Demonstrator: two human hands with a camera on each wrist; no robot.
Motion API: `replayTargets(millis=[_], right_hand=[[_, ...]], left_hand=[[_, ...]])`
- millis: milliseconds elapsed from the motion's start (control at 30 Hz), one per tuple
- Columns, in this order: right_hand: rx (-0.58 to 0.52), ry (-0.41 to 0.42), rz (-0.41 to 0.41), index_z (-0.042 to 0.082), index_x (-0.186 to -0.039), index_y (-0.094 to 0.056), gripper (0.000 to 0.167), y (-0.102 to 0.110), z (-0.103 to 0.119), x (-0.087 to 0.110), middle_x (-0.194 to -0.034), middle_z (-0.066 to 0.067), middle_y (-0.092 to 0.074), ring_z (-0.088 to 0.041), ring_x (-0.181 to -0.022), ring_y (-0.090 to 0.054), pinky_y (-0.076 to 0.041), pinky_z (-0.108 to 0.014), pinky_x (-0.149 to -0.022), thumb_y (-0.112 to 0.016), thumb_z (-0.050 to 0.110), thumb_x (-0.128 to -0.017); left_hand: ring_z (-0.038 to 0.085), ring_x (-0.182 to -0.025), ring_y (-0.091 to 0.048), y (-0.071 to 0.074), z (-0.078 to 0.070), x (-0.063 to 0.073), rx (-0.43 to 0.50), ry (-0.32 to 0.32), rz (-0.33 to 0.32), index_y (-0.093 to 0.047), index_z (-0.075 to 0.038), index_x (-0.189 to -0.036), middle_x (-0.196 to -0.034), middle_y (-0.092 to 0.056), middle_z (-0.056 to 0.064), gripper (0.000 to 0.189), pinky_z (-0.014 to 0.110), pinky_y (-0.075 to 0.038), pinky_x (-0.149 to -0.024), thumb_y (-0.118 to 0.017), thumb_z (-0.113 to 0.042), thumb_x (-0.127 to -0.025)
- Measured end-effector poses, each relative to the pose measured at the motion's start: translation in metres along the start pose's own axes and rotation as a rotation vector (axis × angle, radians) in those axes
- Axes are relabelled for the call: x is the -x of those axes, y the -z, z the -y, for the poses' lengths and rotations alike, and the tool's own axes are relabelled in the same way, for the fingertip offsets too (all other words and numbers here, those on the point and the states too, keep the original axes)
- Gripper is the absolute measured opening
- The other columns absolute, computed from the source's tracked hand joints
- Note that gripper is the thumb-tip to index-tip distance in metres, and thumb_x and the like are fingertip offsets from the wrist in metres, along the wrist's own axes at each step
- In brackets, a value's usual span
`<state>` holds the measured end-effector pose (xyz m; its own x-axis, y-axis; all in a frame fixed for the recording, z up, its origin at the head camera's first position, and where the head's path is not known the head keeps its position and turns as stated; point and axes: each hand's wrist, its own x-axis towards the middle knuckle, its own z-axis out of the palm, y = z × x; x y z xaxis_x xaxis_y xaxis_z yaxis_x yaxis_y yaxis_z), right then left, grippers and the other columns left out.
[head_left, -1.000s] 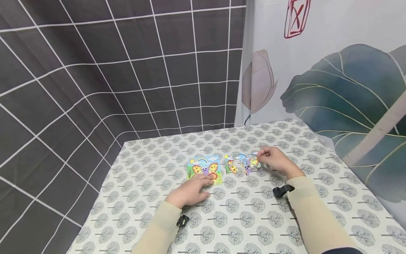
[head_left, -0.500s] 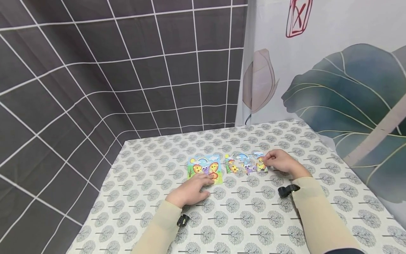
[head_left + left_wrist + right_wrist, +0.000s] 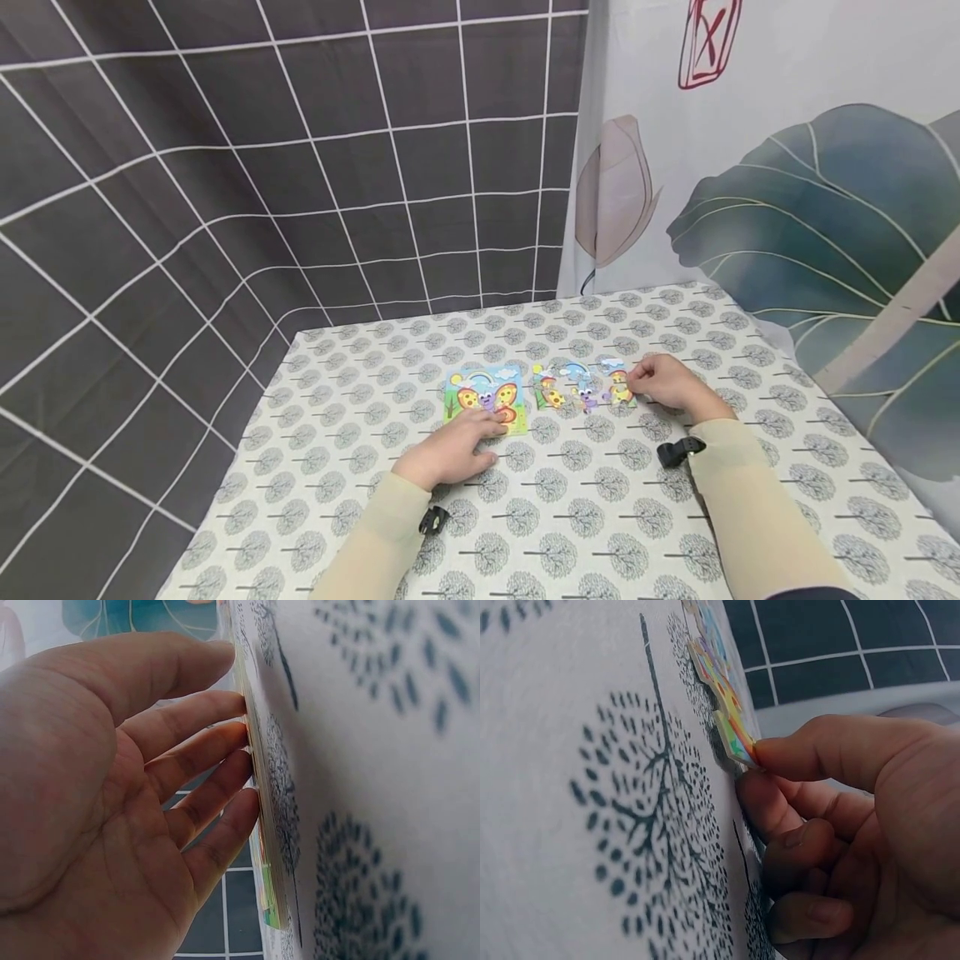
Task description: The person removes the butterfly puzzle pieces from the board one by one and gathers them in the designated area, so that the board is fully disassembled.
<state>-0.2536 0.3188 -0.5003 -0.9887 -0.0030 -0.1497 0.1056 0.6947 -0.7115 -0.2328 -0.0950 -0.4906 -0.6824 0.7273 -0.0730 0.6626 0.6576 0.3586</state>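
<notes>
Right now, the end piece (image 3: 620,390) is to the right of the board (image 3: 483,392), in a row of puzzle pieces that runs out from it. The right hand (image 3: 666,382) has its thumb and forefinger clamped together on the outer edge of that piece (whether it is slightly lifted, I cannot tell). Between it and the board are the other pieces (image 3: 585,400), with a rainbow, a purple face and a spotted yellow wing. The board itself shows a butterfly under a rainbow. The left hand (image 3: 453,446) rests on its near part, fingers fairly straight and a little apart, gripping nothing. Under the board spreads a cloth (image 3: 337,492) printed with trees; black bands (image 3: 681,451) and beige sleeves (image 3: 375,533) come in from its near side. Beyond the board hangs a dark gridded curtain (image 3: 322,158), and farther right a pale curtain (image 3: 787,75) with a large leaf.
</notes>
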Motion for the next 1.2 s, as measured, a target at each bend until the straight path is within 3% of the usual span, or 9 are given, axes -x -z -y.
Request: replayTargets(millis=[533,833,1200], right_hand=[[-0.003,0.001,0.0,0.006,-0.097,-0.075,0.019,-0.0003,-0.002,-0.0003,-0.104,-0.012,-0.068,-0.021,-0.07,-0.053,-0.047,-0.034,-0.055,-0.067,0.023,-0.099],[0.005,-0.004,-0.006,0.005,-0.103,-0.074,0.02,-0.0011,-0.0003,-0.0015,-0.106,-0.012,-0.068,-0.023,-0.078,-0.055,-0.048,-0.035,-0.059,-0.068,0.023,-0.1],[-0.024,0.013,-0.015,0.006,-0.102,-0.071,0.017,-0.0012,0.0046,-0.0017,-0.093,-0.007,-0.069,-0.022,-0.078,-0.056,-0.047,-0.033,-0.065,-0.067,0.022,-0.1]], left_hand=[[0.027,-0.151,-0.037,0.0005,-0.0007,0.0012,0.0,-0.001,0.001,-0.06,-0.015,-0.148,-0.159,-0.049,0.002,0.052,0.045,-0.028,-0.126,-0.071,-0.028,-0.098],[0.027,-0.151,-0.038,0.0014,0.0006,0.0015,-0.005,-0.019,-0.002,-0.06,-0.014,-0.148,-0.158,-0.05,0.001,0.053,0.045,-0.03,-0.126,-0.072,-0.028,-0.097],[0.029,-0.152,-0.036,0.0002,0.0028,0.0005,0.032,-0.012,-0.012,-0.061,-0.014,-0.147,-0.159,-0.049,0.0,0.05,0.048,-0.028,-0.126,-0.071,-0.027,-0.099]])
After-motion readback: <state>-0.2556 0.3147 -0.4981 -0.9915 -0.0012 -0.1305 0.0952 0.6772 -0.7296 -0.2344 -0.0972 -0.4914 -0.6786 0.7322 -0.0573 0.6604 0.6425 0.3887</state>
